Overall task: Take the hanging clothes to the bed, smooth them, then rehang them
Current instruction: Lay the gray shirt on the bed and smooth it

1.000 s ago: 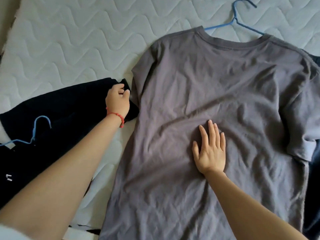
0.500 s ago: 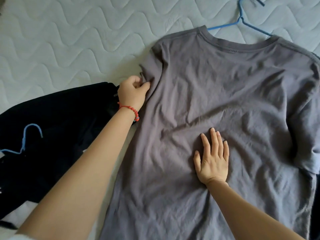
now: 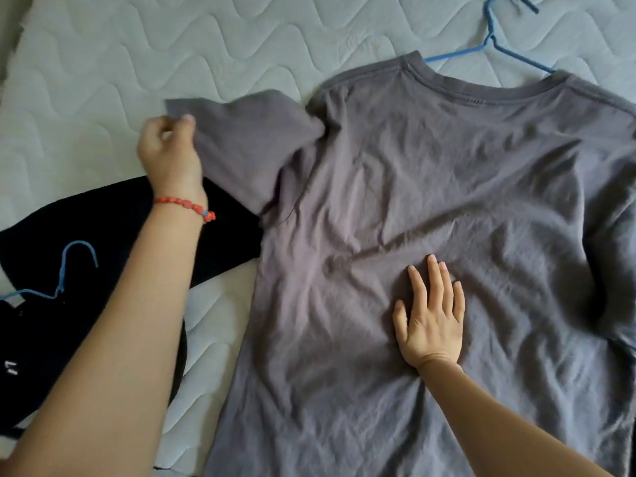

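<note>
A grey T-shirt [image 3: 430, 187] lies spread flat and wrinkled on the quilted white bed [image 3: 172, 46]. A blue hanger [image 3: 492, 46] sticks out of its collar at the top. My left hand [image 3: 170, 151], with a red bracelet on the wrist, pinches the hem of the shirt's left sleeve [image 3: 247, 146] and holds it stretched out to the left. My right hand [image 3: 430, 311] rests flat with fingers spread on the middle of the shirt.
A black garment [image 3: 103, 270] lies on the bed at the left, partly under my left forearm, with a second blue hanger [image 3: 58, 280] on it. A dark cloth shows at the right edge, partly under the grey shirt.
My left hand left the black garment, took the grey shirt's folded-in left sleeve and pulled it out to the left. My right hand stayed pressed on the shirt.
</note>
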A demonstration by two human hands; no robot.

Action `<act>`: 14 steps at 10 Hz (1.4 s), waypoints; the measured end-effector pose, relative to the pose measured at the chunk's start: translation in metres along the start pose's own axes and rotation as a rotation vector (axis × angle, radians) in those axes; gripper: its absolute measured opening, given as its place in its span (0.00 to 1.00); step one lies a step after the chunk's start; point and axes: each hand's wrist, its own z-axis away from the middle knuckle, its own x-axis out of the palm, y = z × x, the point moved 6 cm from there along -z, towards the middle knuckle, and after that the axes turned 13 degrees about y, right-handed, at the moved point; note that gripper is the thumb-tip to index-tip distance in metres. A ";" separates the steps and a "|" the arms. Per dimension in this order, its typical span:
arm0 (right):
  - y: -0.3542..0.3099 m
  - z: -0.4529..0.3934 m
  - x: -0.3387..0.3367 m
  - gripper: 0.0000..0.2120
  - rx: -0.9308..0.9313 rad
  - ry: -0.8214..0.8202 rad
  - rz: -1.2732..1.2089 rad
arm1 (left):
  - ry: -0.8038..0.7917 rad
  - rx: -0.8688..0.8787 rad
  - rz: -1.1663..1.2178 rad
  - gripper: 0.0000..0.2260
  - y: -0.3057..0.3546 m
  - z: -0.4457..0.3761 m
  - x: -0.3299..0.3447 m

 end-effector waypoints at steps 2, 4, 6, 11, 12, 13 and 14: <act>0.000 0.000 -0.001 0.26 0.007 -0.005 -0.001 | -0.054 -0.413 -0.177 0.07 -0.052 0.000 -0.028; 0.001 0.001 0.001 0.26 0.001 0.004 -0.015 | -0.272 -0.424 -0.136 0.08 -0.065 0.009 -0.034; 0.000 0.001 -0.001 0.26 0.003 0.019 -0.030 | 0.057 0.011 -0.236 0.08 -0.028 -0.021 -0.054; 0.001 0.002 -0.001 0.26 0.006 0.035 -0.041 | -0.045 0.115 -0.526 0.06 -0.038 0.003 -0.080; 0.001 0.002 0.000 0.26 0.002 0.054 -0.045 | 0.079 0.370 -0.899 0.13 -0.031 0.002 -0.071; 0.001 0.002 0.001 0.26 -0.004 0.069 -0.050 | 0.091 0.547 -1.072 0.27 -0.021 0.025 -0.054; 0.002 0.002 0.000 0.26 -0.004 0.076 -0.051 | -0.119 0.890 -1.076 0.27 -0.028 0.086 -0.022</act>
